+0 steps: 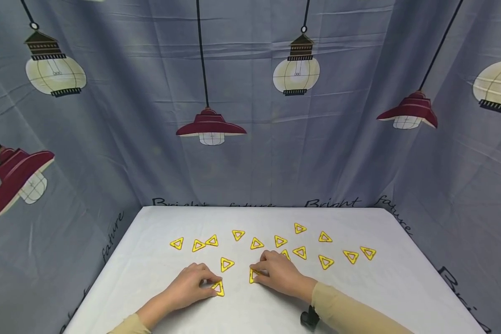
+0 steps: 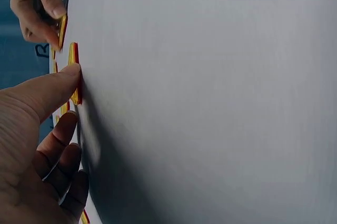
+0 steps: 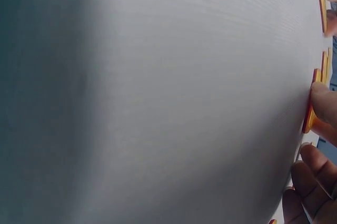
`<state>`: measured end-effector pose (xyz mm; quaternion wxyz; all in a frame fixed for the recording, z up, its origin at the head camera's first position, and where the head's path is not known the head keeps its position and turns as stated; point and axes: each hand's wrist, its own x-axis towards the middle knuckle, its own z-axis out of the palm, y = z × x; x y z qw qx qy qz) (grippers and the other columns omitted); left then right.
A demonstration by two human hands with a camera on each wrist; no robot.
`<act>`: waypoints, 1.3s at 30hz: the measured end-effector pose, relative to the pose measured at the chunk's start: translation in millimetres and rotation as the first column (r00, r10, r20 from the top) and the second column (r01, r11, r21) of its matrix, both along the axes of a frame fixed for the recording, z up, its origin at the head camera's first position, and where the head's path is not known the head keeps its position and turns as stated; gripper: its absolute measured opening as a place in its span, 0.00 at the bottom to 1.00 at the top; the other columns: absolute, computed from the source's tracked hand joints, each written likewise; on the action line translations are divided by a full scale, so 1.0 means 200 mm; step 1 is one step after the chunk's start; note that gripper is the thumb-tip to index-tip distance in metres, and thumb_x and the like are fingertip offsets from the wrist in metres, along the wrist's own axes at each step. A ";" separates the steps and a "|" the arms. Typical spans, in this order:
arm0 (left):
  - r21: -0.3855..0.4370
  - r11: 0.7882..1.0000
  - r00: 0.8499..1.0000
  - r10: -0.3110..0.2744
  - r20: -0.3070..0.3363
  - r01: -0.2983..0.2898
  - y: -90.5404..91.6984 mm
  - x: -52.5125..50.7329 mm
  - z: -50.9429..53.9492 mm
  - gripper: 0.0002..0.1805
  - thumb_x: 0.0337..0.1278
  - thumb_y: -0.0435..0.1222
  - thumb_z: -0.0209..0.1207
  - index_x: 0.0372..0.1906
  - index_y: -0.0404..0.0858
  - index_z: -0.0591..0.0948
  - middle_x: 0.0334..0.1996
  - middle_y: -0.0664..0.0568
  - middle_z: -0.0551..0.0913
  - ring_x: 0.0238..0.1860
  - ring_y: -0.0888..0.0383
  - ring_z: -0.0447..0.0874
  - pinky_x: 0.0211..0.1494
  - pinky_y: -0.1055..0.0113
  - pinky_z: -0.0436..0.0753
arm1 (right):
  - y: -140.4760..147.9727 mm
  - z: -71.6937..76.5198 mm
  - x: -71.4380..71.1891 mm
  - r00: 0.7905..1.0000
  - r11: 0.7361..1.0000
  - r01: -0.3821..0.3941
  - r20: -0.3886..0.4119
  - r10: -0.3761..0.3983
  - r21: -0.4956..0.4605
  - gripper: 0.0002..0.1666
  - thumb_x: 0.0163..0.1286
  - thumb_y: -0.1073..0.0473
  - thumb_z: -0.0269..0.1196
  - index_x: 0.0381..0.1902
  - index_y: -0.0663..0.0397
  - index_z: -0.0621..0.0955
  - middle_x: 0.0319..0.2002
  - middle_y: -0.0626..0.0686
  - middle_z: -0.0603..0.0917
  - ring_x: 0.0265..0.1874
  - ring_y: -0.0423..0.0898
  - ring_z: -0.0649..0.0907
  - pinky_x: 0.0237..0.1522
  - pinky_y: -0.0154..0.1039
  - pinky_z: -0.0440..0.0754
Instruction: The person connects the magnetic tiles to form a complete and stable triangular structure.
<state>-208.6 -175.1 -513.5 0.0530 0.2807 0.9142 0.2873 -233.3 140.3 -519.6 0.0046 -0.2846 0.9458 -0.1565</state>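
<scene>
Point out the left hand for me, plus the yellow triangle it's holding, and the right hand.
Left hand (image 1: pixel 195 284): head view, on the back of the hand.
Yellow triangle (image 1: pixel 222 288): head view, on its right-side bar.
Right hand (image 1: pixel 281 273): head view, on the back of the hand.

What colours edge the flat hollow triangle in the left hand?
The flat hollow triangle has a yellow and red edge, clearest in the left wrist view.

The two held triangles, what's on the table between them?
Bare white table: the head view shows nothing between the left triangle and the right triangle. A loose triangle lies just beyond that stretch, farther from the person.
</scene>
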 end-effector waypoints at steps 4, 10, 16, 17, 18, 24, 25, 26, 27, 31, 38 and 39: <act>0.000 0.999 0.999 -0.037 0.029 0.037 0.06 0.00 0.00 0.18 0.58 0.52 0.71 0.52 0.54 0.90 0.39 0.70 0.80 0.39 0.65 0.71 0.42 0.66 0.71 | 0.00 0.01 0.00 1.000 1.000 -0.001 -0.002 0.001 0.008 0.23 0.68 0.40 0.69 0.59 0.33 0.86 0.40 0.35 0.75 0.33 0.35 0.69 0.36 0.33 0.70; -0.033 0.994 0.995 -0.099 0.030 0.100 0.14 -0.01 -0.01 0.18 0.59 0.52 0.70 0.54 0.56 0.89 0.38 0.72 0.78 0.37 0.68 0.70 0.40 0.69 0.69 | 0.01 0.02 0.01 1.000 1.000 -0.011 -0.008 0.011 0.009 0.23 0.68 0.40 0.69 0.59 0.34 0.86 0.39 0.35 0.74 0.33 0.35 0.69 0.35 0.33 0.70; -0.046 0.988 0.989 -0.147 0.024 0.148 0.21 -0.02 0.00 0.18 0.60 0.51 0.70 0.55 0.56 0.89 0.35 0.72 0.79 0.35 0.68 0.70 0.40 0.71 0.69 | 0.05 0.02 0.02 1.000 0.999 -0.024 -0.002 0.024 0.024 0.23 0.67 0.41 0.70 0.58 0.35 0.87 0.39 0.35 0.75 0.33 0.34 0.70 0.36 0.33 0.71; -0.046 0.988 0.989 -0.148 0.025 0.149 0.22 -0.02 0.00 0.18 0.60 0.51 0.70 0.55 0.56 0.89 0.35 0.73 0.78 0.35 0.68 0.70 0.39 0.71 0.69 | 0.06 0.02 0.02 1.000 0.999 -0.028 0.004 0.028 0.027 0.23 0.67 0.41 0.70 0.58 0.34 0.87 0.39 0.35 0.75 0.33 0.34 0.70 0.36 0.33 0.71; -0.047 0.988 0.989 -0.148 0.026 0.149 0.23 -0.02 0.00 0.18 0.59 0.51 0.70 0.54 0.56 0.89 0.35 0.73 0.78 0.35 0.68 0.70 0.39 0.71 0.69 | 0.07 0.02 0.03 0.999 0.999 -0.033 0.012 0.032 0.028 0.23 0.67 0.41 0.70 0.58 0.34 0.87 0.40 0.35 0.75 0.33 0.34 0.70 0.36 0.34 0.71; -0.060 0.989 0.990 -0.133 0.047 0.135 0.25 -0.02 0.00 0.19 0.58 0.50 0.71 0.55 0.56 0.89 0.34 0.74 0.78 0.33 0.68 0.70 0.38 0.71 0.68 | 0.16 0.04 0.07 0.997 0.998 -0.063 0.049 0.062 0.019 0.23 0.67 0.42 0.71 0.58 0.34 0.87 0.40 0.35 0.75 0.33 0.34 0.69 0.36 0.34 0.70; -0.062 0.989 0.990 -0.134 0.050 0.137 0.26 -0.02 0.00 0.19 0.59 0.50 0.71 0.55 0.57 0.88 0.34 0.74 0.78 0.33 0.68 0.69 0.38 0.71 0.68 | 0.18 0.04 0.08 0.997 0.998 -0.067 0.051 0.066 0.017 0.23 0.66 0.42 0.71 0.58 0.34 0.87 0.40 0.35 0.75 0.34 0.34 0.69 0.36 0.34 0.70; -0.063 0.988 0.989 -0.136 0.051 0.139 0.26 -0.02 0.01 0.19 0.59 0.50 0.71 0.56 0.56 0.88 0.34 0.74 0.78 0.33 0.68 0.69 0.38 0.71 0.68 | 0.20 0.04 0.10 0.996 0.997 -0.069 0.054 0.069 0.013 0.23 0.66 0.42 0.71 0.58 0.34 0.87 0.40 0.35 0.75 0.34 0.34 0.69 0.36 0.34 0.69; -0.064 0.988 0.989 -0.140 0.050 0.143 0.26 -0.01 0.01 0.19 0.59 0.49 0.70 0.56 0.56 0.88 0.33 0.73 0.78 0.33 0.68 0.69 0.38 0.71 0.68 | 0.21 0.04 0.11 0.996 0.997 -0.072 0.057 0.071 0.009 0.23 0.66 0.42 0.71 0.58 0.33 0.87 0.40 0.35 0.75 0.34 0.34 0.69 0.36 0.34 0.69; -0.058 0.987 0.988 -0.150 0.043 0.152 0.26 0.00 0.01 0.20 0.61 0.48 0.69 0.58 0.56 0.87 0.34 0.72 0.77 0.32 0.68 0.68 0.36 0.72 0.67 | 0.25 0.04 0.16 0.994 0.997 -0.069 0.083 0.070 -0.020 0.23 0.65 0.42 0.72 0.58 0.33 0.87 0.41 0.34 0.74 0.34 0.34 0.69 0.36 0.34 0.69; 0.001 0.990 0.990 -0.140 0.015 0.140 0.26 0.01 0.00 0.23 0.60 0.48 0.71 0.60 0.52 0.86 0.34 0.71 0.78 0.33 0.66 0.71 0.39 0.71 0.69 | 0.26 0.02 0.21 0.989 0.998 0.032 0.147 -0.023 -0.056 0.23 0.63 0.40 0.72 0.56 0.33 0.87 0.39 0.31 0.74 0.34 0.34 0.70 0.37 0.35 0.69; 0.008 0.990 0.990 -0.140 0.010 0.140 0.26 0.00 0.00 0.23 0.60 0.47 0.71 0.60 0.51 0.86 0.34 0.71 0.78 0.34 0.66 0.71 0.40 0.71 0.69 | 0.27 0.02 0.22 0.988 0.997 0.046 0.147 -0.037 -0.056 0.23 0.63 0.40 0.73 0.55 0.33 0.88 0.39 0.30 0.74 0.34 0.33 0.70 0.37 0.35 0.70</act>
